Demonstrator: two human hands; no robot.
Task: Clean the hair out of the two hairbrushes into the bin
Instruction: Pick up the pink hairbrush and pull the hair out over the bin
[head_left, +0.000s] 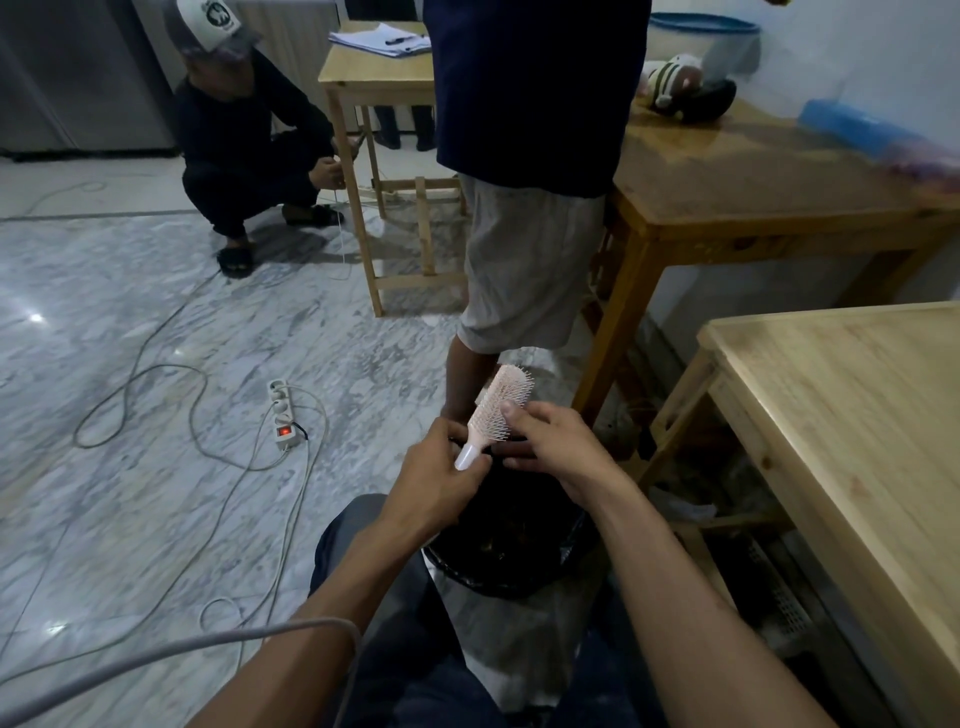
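A pale pink hairbrush with white bristles is held over the bin, a white bin lined with a black bag that stands between my knees. My left hand grips the brush by its white handle. My right hand rests against the bristle side, thumb on the bristles and fingers curled below. I cannot make out any hair on the bristles. A second hairbrush is not in view.
A person in grey shorts stands right behind the bin. Another person squats at the back left. Wooden tables stand at the right and behind. A power strip and cables lie on the marble floor.
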